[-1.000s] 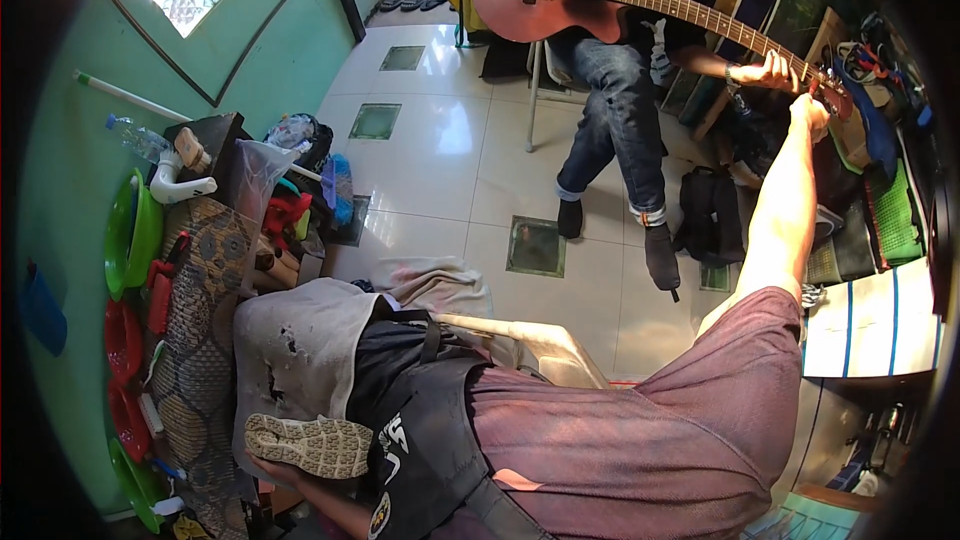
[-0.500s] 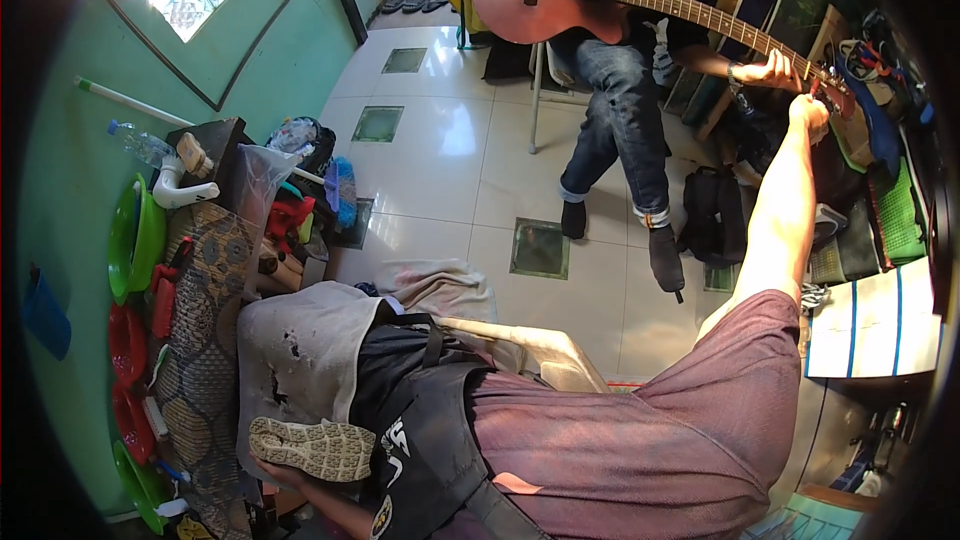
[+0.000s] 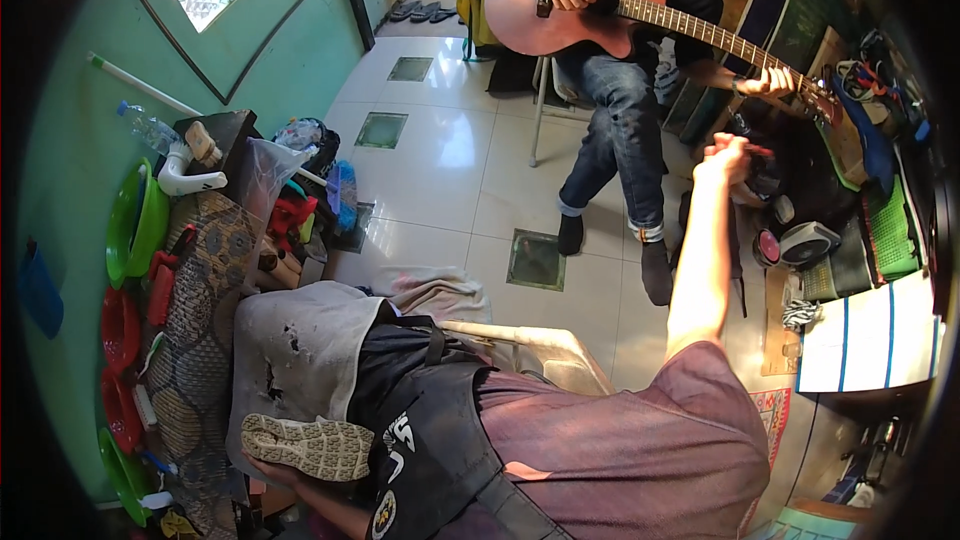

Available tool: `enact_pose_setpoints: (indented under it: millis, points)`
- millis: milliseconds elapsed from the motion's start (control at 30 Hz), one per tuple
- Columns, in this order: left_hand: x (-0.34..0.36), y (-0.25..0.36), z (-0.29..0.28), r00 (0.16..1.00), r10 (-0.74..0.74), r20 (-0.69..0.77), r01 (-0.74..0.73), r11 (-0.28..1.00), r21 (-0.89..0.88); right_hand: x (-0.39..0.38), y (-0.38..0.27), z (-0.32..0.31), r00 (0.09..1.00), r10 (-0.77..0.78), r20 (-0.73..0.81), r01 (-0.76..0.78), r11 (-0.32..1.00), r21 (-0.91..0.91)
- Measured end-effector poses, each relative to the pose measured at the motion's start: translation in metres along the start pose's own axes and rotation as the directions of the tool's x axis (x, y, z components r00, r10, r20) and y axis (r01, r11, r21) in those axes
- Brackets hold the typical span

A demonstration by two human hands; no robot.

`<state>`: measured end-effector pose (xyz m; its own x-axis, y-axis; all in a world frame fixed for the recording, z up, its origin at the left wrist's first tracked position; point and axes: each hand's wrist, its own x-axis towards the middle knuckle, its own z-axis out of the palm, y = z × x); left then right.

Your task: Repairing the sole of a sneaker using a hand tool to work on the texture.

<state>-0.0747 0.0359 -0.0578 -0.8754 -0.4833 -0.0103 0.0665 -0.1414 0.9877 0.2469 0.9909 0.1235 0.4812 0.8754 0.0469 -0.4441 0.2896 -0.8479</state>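
A shoe lies sole up at the lower left, its beige treaded outsole facing me. My left hand grips it from below, with most of the fingers hidden under it. Beneath the shoe, a worn grey cloth with torn holes covers my lap, beside a black apron. My right arm stretches far forward. At its end my right hand is closed around a thin red object whose kind I cannot make out, apart from the shoe.
Ahead, a seated person plays a guitar. Green basins, red basins and a patterned mat line the left wall. At right are a small speaker and a white striped box.
My right hand has moved left and nearer, away from the guitar's headstock, with the red object still in it. My left hand stays on the shoe. The view has shifted slightly.
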Motion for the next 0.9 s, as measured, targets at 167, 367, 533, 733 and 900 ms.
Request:
enact_pose_setpoints:
  millis: [167, 367, 533, 733, 900]
  points:
    - [0.01, -0.019, -0.018, 0.989, 0.133, 0.067, -0.141, 0.982, 0.125, -0.171, 0.056, 0.018, 0.98, 0.023, 0.197, -0.021, 1.0, -0.013]
    - [0.008, -0.029, -0.026, 0.997, 0.075, 0.032, -0.077, 0.995, 0.066, -0.311, 0.055, 0.071, 0.677, -0.056, 0.734, 0.031, 0.998, 0.048]
    - [0.004, -0.034, -0.025, 0.948, 0.301, 0.099, -0.317, 0.892, 0.321, -0.407, 0.037, 0.096, 0.14, -0.055, 0.989, -0.088, 0.994, 0.068]
    - [0.002, -0.039, -0.026, 0.901, 0.421, 0.107, -0.411, 0.746, 0.524, -0.513, 0.006, 0.097, -0.281, 0.07, 0.957, -0.208, 0.969, -0.132]
    - [0.004, -0.023, -0.01, 0.874, 0.455, 0.169, -0.479, 0.753, 0.452, -0.553, -0.01, 0.068, -0.542, -0.108, 0.833, -0.185, 0.983, 0.007]
